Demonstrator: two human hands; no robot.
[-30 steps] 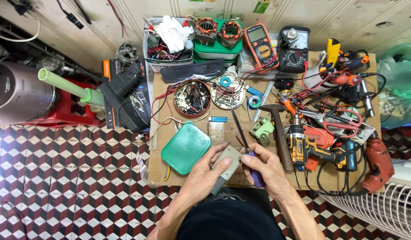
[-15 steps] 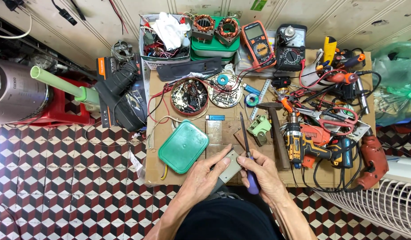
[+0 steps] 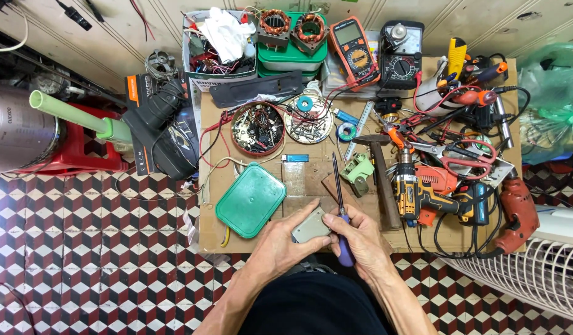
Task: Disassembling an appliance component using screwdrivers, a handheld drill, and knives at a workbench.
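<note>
Gripped in the left hand [image 3: 285, 239] is a small grey box [image 3: 310, 226], fingers being curled shut around its near edge. A purple-handled screwdriver [image 3: 340, 214] is being clasped in the right hand [image 3: 361, 239], shaft pointing away over the cardboard bench [image 3: 423, 239]. Box and handle are being held just beside each other. A green lid [image 3: 250, 200] is lying left of the box.

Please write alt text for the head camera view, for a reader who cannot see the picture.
Seen from above, a person's left hand holds a small grey box and the right hand grips a purple-handled screwdriver, its tip pointing away. They work over a cluttered cardboard-covered table with a green lid, a hammer, a cordless drill and two meters.
</note>
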